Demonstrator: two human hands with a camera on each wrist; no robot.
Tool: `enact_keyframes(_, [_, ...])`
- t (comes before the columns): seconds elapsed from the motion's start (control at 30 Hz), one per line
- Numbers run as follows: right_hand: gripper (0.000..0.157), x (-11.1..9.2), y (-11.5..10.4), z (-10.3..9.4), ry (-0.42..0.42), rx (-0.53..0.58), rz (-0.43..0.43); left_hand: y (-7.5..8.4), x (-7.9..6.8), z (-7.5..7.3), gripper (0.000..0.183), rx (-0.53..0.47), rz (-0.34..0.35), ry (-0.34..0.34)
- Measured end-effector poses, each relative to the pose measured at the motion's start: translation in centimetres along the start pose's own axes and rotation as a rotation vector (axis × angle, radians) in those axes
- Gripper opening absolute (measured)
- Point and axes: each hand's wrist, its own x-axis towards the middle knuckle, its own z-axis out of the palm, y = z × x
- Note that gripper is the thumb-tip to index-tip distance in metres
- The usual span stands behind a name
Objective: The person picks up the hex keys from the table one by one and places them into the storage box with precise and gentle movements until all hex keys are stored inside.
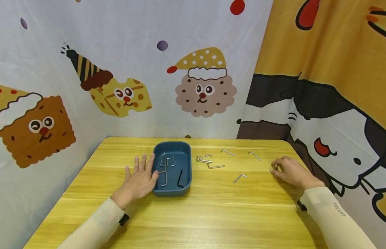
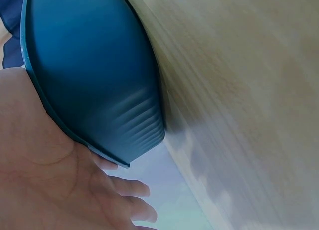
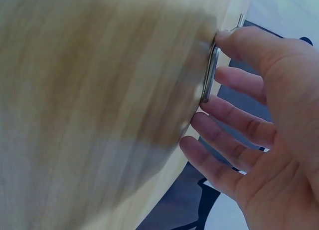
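Observation:
My left hand lies with spread, straight fingers along the left side of a blue tray, its thumb at the rim. Within the tray are several silver hex keys and one black hex key. At the right of the table, my right hand has its fingertips down at the wood. Thumb and fingertips are bent around a silver hex key, which is partly hidden by the hand in the head view.
More L-shaped hex keys lie loose between tray and right hand: a cluster beside the tray, one at the back, one farther right and one nearer. Printed curtains hang behind the wooden table.

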Motion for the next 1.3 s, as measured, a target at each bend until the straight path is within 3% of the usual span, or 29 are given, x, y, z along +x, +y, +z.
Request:
enact_keyframes(0.53, [0.022,0.1,-0.8,0.6,0.056,-0.017,-0.07,-0.1,0.2,0.0,0.078,0.005,0.003,0.0])
enact_keyframes(1.0, [0.035,0.4,-3.0,0.8,0.089,-0.034,-0.107,-0.1,0.1,0.2,0.079,0.008,0.0,0.009])
enact_keyframes(1.3, [0.038,0.5,-5.3,0.7,0.187,-0.036,-0.243,0.0,0.1,0.1,0.079,0.018,0.003,0.014])
